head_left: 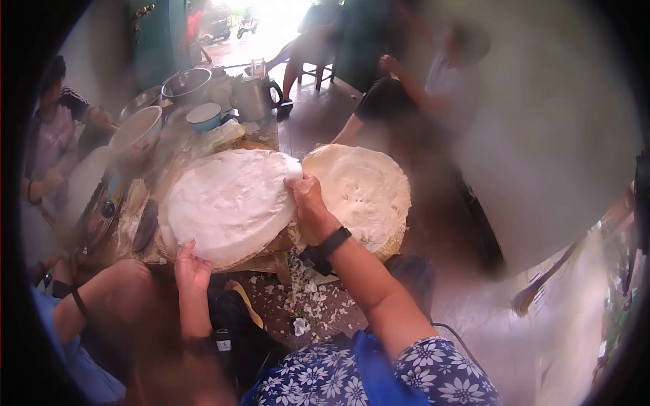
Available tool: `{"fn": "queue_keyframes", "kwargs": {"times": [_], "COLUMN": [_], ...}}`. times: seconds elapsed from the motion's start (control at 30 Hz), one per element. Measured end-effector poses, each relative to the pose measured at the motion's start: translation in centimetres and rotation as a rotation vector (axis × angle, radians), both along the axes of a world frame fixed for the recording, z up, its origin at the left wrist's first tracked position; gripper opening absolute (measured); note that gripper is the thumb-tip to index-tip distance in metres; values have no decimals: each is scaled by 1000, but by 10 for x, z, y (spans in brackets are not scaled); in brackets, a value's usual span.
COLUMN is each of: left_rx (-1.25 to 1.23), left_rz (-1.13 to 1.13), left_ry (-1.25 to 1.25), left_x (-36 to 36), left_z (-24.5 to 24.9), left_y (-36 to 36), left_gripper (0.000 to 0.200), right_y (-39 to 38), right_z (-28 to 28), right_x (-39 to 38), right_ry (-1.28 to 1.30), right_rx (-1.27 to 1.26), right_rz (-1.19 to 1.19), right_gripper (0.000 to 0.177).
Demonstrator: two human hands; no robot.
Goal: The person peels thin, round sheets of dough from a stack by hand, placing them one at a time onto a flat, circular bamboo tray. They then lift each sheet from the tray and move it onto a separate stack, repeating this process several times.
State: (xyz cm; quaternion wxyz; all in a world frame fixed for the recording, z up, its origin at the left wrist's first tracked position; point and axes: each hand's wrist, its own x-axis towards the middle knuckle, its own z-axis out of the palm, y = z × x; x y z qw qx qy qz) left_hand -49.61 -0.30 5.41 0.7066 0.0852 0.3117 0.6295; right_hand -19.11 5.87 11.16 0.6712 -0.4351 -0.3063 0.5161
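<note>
A large round white slab (227, 203), soft and dough-like with an uneven surface, lies tilted over a woven tray at the middle left. My right hand (309, 196) grips its right edge, thumb on top and the other fingers partly hidden. At the lower left rim, my left hand (193, 267) holds the slab's edge, palm turned up and fingers partly tucked at the rim. Just right of my right hand, a second round slab (359, 193), more cream-coloured and dented in the middle, rests on another woven tray (395, 245).
White crumbs (308, 298) litter the floor below. Behind are a metal bowl (186, 82), a blue bowl (204, 116), a large pale bowl (135, 130) and a metal jug (254, 98). Other people sit left and at the back. A broom (531, 294) is at right; parts look hazy.
</note>
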Motion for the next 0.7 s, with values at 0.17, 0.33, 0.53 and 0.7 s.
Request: {"fn": "queue_keyframes", "kwargs": {"times": [0.17,0.33,0.53,0.7], "left_rx": [-25,165,316,221], "left_rz": [-34,-96,-158,-388], "left_ry": [-8,-75,-24,71], "left_x": [23,89,206,267], "left_z": [14,31,84,63], "left_y": [7,15,-4,-10], "left_gripper": [38,43,48,29], "right_y": [-11,-25,-72,-96], "right_z": [45,102,131,79], "right_x": [26,80,189,272], "right_ry": [-207,-257,-324,-243], "right_rx": [69,180,275,128], "right_rz": [-22,-47,-115,-205], "right_gripper": [23,19,26,31]}}
